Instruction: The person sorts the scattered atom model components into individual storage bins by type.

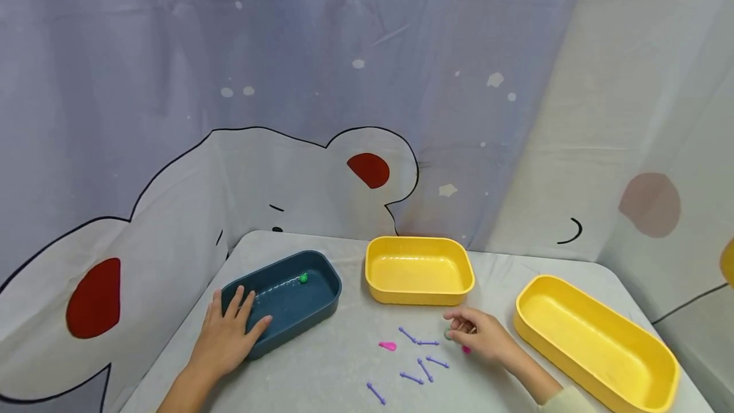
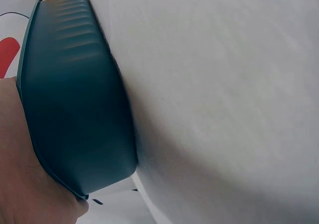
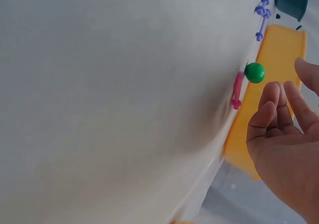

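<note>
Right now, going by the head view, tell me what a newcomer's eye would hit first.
Probably the vivid yellow tray at the back centre, and the other yellow tray at the right. Next, the dark teal tray on the left, holding a small green piece. Purple sticks lie scattered at front centre.

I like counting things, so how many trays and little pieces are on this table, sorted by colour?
Yellow trays: 2
Dark teal tray: 1
Purple sticks: 6
Pink pieces: 2
Green pieces: 2 (one inside the dark teal tray, one by the right hand)
Total: 13
</note>
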`<state>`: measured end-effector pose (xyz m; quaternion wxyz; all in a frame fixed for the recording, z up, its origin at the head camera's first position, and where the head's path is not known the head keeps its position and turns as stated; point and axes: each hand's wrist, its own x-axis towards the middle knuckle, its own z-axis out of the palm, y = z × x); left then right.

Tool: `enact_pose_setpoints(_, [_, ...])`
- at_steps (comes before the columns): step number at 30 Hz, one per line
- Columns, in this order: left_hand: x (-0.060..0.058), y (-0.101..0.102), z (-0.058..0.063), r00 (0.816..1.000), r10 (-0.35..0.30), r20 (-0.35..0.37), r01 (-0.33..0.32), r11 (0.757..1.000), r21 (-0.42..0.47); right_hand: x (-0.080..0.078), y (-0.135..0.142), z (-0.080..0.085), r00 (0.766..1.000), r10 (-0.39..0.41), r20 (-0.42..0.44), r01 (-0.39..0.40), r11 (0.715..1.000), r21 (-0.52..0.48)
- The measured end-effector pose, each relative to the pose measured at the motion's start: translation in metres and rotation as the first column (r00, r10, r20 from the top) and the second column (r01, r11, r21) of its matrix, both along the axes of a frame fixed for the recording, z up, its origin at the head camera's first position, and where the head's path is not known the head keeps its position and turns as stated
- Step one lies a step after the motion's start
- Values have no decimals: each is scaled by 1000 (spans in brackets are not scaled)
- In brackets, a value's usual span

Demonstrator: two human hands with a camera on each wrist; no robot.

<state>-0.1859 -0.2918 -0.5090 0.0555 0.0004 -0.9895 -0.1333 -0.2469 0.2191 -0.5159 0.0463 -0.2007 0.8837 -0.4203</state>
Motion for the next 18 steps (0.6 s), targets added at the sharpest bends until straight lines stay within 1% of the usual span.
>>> enact_pose_setpoints(5, [0,0,0,1000,1,17,-1,1000,-10,4,4,-2,1000,-4,-1,4,1000,14])
enact_pose_setpoints(12, [-1,0,1,1000,2,23,-1,1000,-15,5,7,-7,999,-4,37,2,999,46])
enact_pose_setpoints(18, [-1,0,1,1000,4,30,-4,1000,-12,4,7,-9,1000,-9,6,9,997,71])
